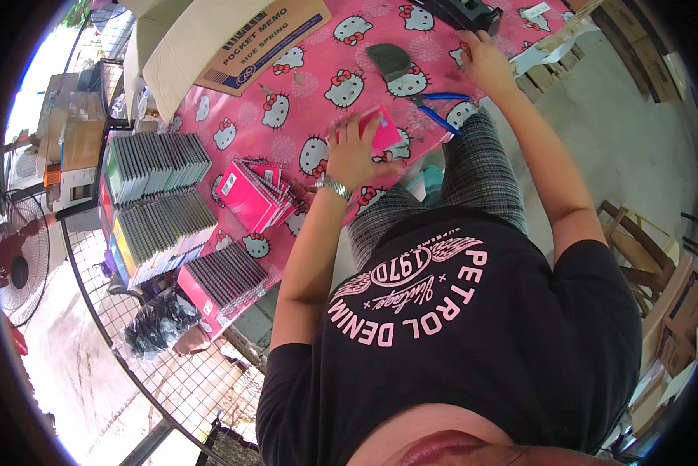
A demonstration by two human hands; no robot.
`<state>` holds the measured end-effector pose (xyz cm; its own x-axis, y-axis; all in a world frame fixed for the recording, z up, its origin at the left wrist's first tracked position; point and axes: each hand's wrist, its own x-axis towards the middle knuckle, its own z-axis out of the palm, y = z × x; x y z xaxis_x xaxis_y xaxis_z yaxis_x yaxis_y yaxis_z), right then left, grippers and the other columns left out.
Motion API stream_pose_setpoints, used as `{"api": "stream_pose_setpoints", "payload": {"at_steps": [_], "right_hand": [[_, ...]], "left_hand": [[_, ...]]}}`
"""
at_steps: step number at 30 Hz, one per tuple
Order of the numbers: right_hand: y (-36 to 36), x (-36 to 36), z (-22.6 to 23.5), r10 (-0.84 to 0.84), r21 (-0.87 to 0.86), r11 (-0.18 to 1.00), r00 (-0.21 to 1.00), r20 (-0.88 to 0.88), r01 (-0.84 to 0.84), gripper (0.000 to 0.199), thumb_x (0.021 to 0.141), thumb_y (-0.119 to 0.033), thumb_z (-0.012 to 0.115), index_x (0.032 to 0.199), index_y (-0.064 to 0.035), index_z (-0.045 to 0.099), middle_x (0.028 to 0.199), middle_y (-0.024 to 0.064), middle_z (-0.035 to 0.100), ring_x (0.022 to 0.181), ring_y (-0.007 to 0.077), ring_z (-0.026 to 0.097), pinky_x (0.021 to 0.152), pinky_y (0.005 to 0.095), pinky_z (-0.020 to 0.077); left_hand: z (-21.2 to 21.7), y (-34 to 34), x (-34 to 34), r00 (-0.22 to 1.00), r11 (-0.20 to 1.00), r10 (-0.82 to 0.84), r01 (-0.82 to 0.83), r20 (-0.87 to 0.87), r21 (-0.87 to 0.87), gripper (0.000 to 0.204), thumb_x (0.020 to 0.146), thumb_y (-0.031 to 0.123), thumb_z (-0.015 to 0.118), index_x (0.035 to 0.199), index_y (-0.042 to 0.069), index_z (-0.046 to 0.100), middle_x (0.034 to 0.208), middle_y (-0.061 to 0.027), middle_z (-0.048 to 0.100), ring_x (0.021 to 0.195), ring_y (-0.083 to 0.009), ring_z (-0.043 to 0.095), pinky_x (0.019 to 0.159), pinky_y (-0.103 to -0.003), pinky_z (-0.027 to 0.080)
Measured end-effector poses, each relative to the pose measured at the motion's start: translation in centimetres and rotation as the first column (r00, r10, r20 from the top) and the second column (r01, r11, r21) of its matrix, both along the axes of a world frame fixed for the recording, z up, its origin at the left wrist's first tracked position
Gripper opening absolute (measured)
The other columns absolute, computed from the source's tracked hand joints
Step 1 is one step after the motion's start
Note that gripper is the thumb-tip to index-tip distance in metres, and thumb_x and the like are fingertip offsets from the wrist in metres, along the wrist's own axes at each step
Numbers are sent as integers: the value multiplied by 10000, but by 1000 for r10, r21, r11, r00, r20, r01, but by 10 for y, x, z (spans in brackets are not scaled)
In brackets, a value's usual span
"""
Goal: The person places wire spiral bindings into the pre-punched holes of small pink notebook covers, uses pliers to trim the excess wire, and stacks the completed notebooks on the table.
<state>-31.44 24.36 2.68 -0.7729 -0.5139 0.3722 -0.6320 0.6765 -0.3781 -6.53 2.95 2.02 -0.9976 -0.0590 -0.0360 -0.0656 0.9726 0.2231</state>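
Observation:
My left hand (353,155) lies with fingers spread over a small pink spiral notebook (384,134), pressing it against the table. A watch with a metal band (332,185) is on that wrist. At the front end of a black tape dispenser (459,11), my right hand (485,62) has its fingers bent and drawn together; whatever lies between them is too small to make out. Between the hands lie blue-handled pliers (440,113) and a dark, rounded flat piece (388,60). Left of my left hand is a loose, fanned pile of pink notebooks (255,194).
Tight rows of spiral notebooks (158,167) stand at the left, with more pink-covered ones (224,276) nearer me. An open cardboard box (259,46) sits at the far left of the pink-covered table (318,58). A fan (21,260) stands beyond the left edge.

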Motion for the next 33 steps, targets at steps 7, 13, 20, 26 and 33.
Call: {"api": "stream_pose_setpoints", "payload": {"at_steps": [7, 13, 20, 26, 33], "right_hand": [[40, 43, 1, 149, -274, 957, 971, 190, -93, 381, 811, -15, 571, 1183, -84, 617, 872, 128, 579, 760, 251, 607, 670, 340, 488], [4, 114, 0, 434, -573, 820, 675, 597, -21, 386, 820, -58, 526, 1198, -48, 607, 1012, 131, 612, 862, 231, 611, 743, 355, 490], [-61, 185, -35, 646, -679, 711, 550, 530, -181, 744, 817, -92, 517, 1498, -26, 224, 1519, 219, 270, 1397, 301, 291, 1135, 338, 229], [-55, 179, -30, 667, -633, 744, 299, 682, -214, 623, 909, -184, 497, 1469, 5, 298, 1492, 213, 340, 1389, 285, 340, 1128, 330, 259], [-52, 132, 6, 695, -372, 717, 557, 455, -590, 307, 889, -84, 597, 1193, -72, 640, 1076, 113, 585, 958, 267, 575, 823, 339, 465]], "left_hand": [[5, 42, 47, 997, 997, 76, -75, 20, -37, 668, 703, 265, 768, 1287, 135, 472, 1340, -174, 443, 1200, -372, 458, 1022, -483, 380], [41, 12, 35, 995, 990, 96, -97, 10, 101, 404, 765, 207, 663, 1146, 99, 581, 1140, -134, 616, 1069, -296, 581, 988, -441, 411], [13, 20, 9, 932, 927, 259, -314, -255, -206, 281, 803, 158, 588, 1071, 76, 580, 958, -98, 627, 929, -273, 602, 898, -433, 423], [1, 19, 23, 915, 963, 202, -250, -350, -100, 223, 864, 106, 537, 1081, 56, 558, 957, -124, 588, 970, -319, 545, 942, -458, 383], [8, 11, 34, 932, 993, 89, -110, -351, -41, 238, 851, 112, 563, 1081, 52, 575, 958, -130, 596, 995, -336, 535, 983, -471, 359]]}}
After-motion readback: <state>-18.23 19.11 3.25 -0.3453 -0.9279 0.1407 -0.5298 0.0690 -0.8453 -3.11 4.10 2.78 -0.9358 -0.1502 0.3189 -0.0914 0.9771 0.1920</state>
